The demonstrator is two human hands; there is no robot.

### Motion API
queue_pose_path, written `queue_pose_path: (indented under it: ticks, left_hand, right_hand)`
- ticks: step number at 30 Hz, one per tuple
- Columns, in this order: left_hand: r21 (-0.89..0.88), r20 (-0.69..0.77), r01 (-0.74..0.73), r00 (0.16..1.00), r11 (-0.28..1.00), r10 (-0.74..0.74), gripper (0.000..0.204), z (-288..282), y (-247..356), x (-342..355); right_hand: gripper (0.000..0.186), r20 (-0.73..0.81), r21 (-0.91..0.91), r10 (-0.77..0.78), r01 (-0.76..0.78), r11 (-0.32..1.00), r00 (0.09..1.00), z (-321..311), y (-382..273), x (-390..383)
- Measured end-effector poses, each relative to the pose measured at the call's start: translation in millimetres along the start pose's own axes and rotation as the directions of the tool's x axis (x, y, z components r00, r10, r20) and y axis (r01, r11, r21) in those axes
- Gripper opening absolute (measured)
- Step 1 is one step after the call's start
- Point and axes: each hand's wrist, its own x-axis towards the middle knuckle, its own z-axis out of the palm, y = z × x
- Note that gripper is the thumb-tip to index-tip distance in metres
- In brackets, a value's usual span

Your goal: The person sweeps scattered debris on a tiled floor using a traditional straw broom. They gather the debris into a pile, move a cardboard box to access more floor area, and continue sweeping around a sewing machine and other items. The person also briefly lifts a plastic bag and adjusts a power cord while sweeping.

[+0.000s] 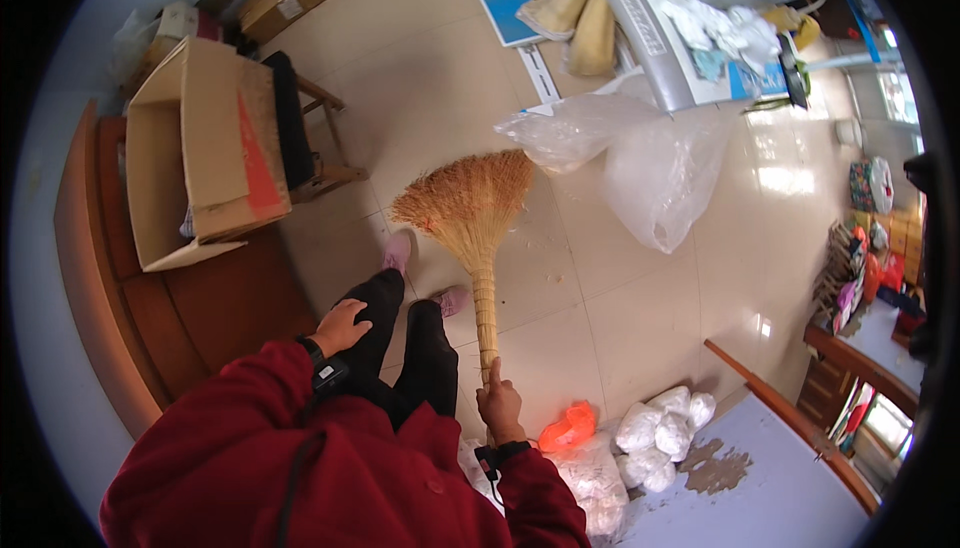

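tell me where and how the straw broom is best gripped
Probably by the bound handle of the straw broom, coming from its near end, where the right hand holds it. The handle is slim and points toward the person, so fingers can wrap it, while the bristles fan out wide at the far end.
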Motion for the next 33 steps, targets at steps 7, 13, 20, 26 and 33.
queue_pose_path:
  ticks: [7, 13, 20, 26, 33]
  left_hand:
    - [0.023, -0.036, 0.329, 0.944, 0.944, -0.328, 0.048, -24.9, -53.0, -33.3]
    - [-0.179, -0.111, 0.341, 0.925, 0.923, -0.364, 0.05, -52.8, -123.8, -47.5]
    - [-0.133, -0.017, 0.437, 0.896, 0.89, -0.443, 0.049, -68.1, -147.1, -70.5]
    - [-0.178, -0.043, 0.369, 0.923, 0.912, -0.382, 0.042, -50.3, -147.9, -74.3]
    - [-0.195, -0.15, 0.195, 0.962, 0.961, -0.226, 0.041, -24.1, -147.4, -81.4]
  right_hand:
    - [0.082, 0.018, -0.093, -0.152, 0.153, 0.984, 0.988, 33.3, -80.3, 102.5]
    - [0.079, 0.265, -0.053, -0.006, 0.021, 0.998, 0.964, 33.7, -93.0, 147.8]
    - [0.078, 0.236, -0.15, 0.254, -0.223, 0.963, 0.938, -16.3, -27.6, 52.2]
    - [0.08, 0.148, -0.123, 0.205, -0.188, 0.975, 0.968, -58.1, -42.9, -23.5]
    - [0.072, 0.096, -0.037, 0.098, -0.095, 0.995, 0.991, -77.4, -44.0, 22.0]
